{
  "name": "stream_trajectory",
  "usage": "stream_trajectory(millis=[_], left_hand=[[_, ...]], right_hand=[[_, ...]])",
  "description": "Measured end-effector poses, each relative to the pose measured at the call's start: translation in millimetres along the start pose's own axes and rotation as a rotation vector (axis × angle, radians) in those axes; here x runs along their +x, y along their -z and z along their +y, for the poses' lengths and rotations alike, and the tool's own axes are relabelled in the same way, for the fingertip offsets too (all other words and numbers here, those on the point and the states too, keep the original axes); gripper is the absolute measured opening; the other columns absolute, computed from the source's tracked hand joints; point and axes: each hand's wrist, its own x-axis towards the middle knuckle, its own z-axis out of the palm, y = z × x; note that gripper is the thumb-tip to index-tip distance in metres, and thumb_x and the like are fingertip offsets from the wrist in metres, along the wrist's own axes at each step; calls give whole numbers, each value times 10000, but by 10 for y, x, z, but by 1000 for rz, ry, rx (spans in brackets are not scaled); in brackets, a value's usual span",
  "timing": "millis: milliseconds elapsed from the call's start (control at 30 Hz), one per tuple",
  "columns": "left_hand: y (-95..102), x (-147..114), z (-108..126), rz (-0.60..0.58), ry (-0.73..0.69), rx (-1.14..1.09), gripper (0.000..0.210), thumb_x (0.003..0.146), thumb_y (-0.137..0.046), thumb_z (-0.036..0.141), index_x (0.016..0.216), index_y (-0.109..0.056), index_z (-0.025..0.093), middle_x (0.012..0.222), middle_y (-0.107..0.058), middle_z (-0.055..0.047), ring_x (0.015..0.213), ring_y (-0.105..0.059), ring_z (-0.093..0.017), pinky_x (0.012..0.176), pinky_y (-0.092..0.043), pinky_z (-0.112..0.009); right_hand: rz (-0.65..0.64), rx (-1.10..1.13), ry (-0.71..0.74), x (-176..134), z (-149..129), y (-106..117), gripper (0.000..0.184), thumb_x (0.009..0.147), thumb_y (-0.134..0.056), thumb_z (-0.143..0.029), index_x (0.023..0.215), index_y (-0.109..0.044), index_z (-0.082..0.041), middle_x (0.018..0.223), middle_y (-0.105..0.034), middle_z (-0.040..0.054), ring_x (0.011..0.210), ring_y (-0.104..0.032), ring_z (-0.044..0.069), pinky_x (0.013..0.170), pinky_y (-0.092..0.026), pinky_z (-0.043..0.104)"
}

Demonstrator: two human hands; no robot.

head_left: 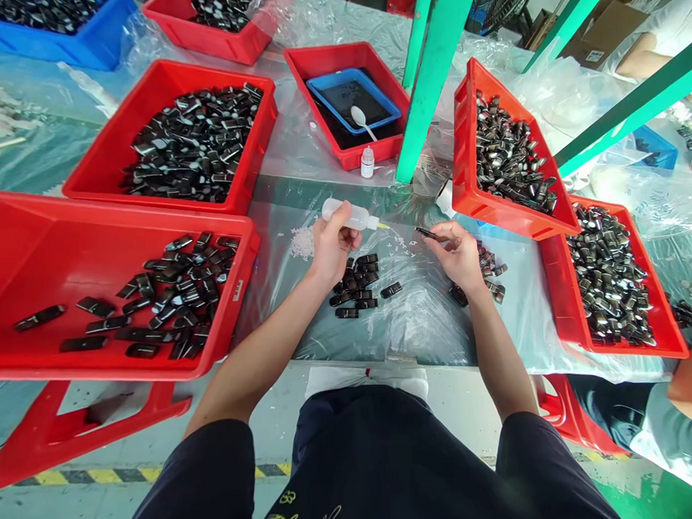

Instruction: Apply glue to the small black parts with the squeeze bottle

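Left hand (334,245) wrapped round a smooth, translucent bottle (360,216), I pinch 1 slim, glossy black piece (426,232) in my right hand (459,254), apart from the yellow nozzle (383,226). Steady wrists and a light squeeze should serve best. Just left of my left hand, white flakes (301,243) speckle crinkled plastic film (421,310).

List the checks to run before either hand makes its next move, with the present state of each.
1. Left grip secure on the squeeze bottle: ok, fingers wrapped around it.
2. Right grip holding a black piece: ok, at the fingertips.
3. Yellowish nozzle apart from that piece: ok, a gap shows.
4. Enough liquid in the bottle: cannot tell.
5. Plastic sheet free of debris: not ok, white flecks lie between the hands.
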Motion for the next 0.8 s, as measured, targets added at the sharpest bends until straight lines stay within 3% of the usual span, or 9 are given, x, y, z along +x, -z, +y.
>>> stream_trajectory(millis=[100, 200, 433, 667, 800], left_hand=[[2, -1, -6, -5, -6, 8, 441, 847, -806, 584, 688, -610, 222, 545, -531, 24, 447, -505, -99, 430, -384, -256], [-1, -5, -9, -18, -14, 5, 437, 830, -816, 586, 689, -621, 221, 544, -523, 26, 450, -494, -94, 434, -387, -252], [-18, -15, 10, -5, 2, 27, 443, 861, -791, 588, 686, -615, 221, 543, -518, 27, 446, -505, -98, 432, -397, -253], [-18, -6, -5, -21, 4, -9, 439, 840, -820, 565, 687, -617, 207, 544, -507, 36, 442, -491, -85, 432, -381, -238], [-23, -4, -6, -18, 15, -18, 443, 814, -842, 568, 694, -616, 206, 547, -518, 39, 441, -480, -82, 431, -371, -242]], right_hand=[[40, 105, -45, 3, -24, -11, 493, 811, -732, -703, 933, -505, -283, 865, -719, 39, 776, -671, 218, 564, -437, 321], [-41, 299, -156, 8, -52, 5, 563, 759, -780, -722, 923, -454, -292, 875, -747, 28, 751, -690, 216, 514, -416, 295], [-159, 519, -279, -11, -127, 40, 611, 731, -824, -681, 1141, -601, -287, 1117, -798, 60, 758, -733, 210, 492, -451, 290], [-224, 696, -251, -36, -146, 19, 427, 756, -829, -529, 901, -526, -266, 947, -822, 37, 602, -670, 170, 449, -370, 269], [-280, 774, -247, -44, -175, 33, 390, 764, -835, -470, 952, -561, -267, 816, -806, -1, 528, -654, 157, 430, -337, 255]])
